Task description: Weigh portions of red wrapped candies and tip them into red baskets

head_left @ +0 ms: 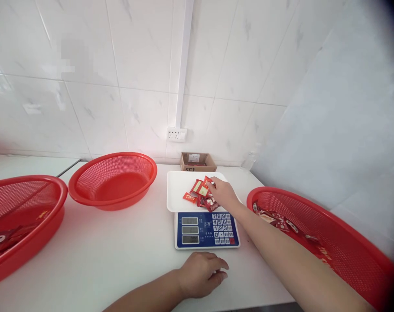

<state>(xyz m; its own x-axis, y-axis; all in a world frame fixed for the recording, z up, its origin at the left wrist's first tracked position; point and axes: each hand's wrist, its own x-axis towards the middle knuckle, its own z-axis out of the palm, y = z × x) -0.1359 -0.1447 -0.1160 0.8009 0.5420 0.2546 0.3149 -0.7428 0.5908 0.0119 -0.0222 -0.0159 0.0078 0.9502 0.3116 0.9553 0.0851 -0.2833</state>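
Observation:
A digital weighing scale (pixel 207 230) with a blue keypad panel stands on the white table. On its white tray (pixel 177 180) lies a small pile of red sachets (pixel 200 188). My right hand (pixel 223 193) reaches over the tray, its fingers closed on a small red sachet (pixel 207 179) at the top of the pile; the fingertips are partly hidden. In front of the scale, my left hand (pixel 201 274) rests near the table surface with nothing in it, thumb and forefinger apart.
Red sachets lie in a red basket (pixel 314 203) at the right and another red basket (pixel 53 208) at the far left. A third red basket (pixel 114 201) stands left of the scale. Behind the tray are a cardboard box (pixel 210 164) and a clear glass jar (pixel 249 161) by the wall.

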